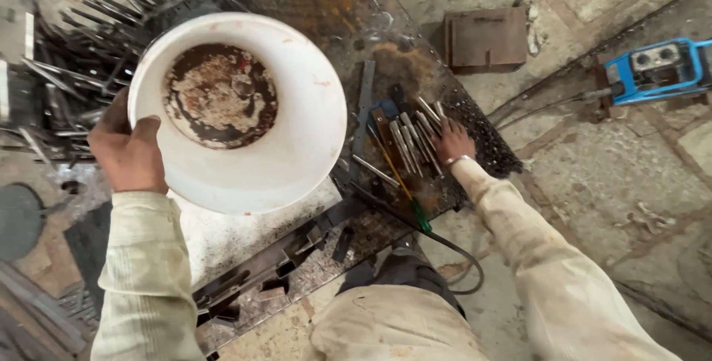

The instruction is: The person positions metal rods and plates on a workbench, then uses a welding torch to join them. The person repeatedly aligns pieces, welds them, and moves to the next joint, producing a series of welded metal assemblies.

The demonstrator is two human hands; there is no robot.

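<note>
Two hands busy, our left hand (127, 152) grasping white bucket (245, 109) by its rim, our right hand (452, 141) spread flat on metal rods (411, 142), blue machine (656, 70) well beyond it

White bucket (245, 113), rust-brown stained bottom; blue machine (656, 70); cream sleeves (148, 272)

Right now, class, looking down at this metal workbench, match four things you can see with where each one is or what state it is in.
Things
1. white bucket
2. metal rods
3. blue machine
4. screwdriver

Places or states
A. on the floor, far right
B. under the right hand
C. held at the rim by the left hand
D. lying on the bench, green handle toward the person

Pairs: 1-C, 2-B, 3-A, 4-D
</note>
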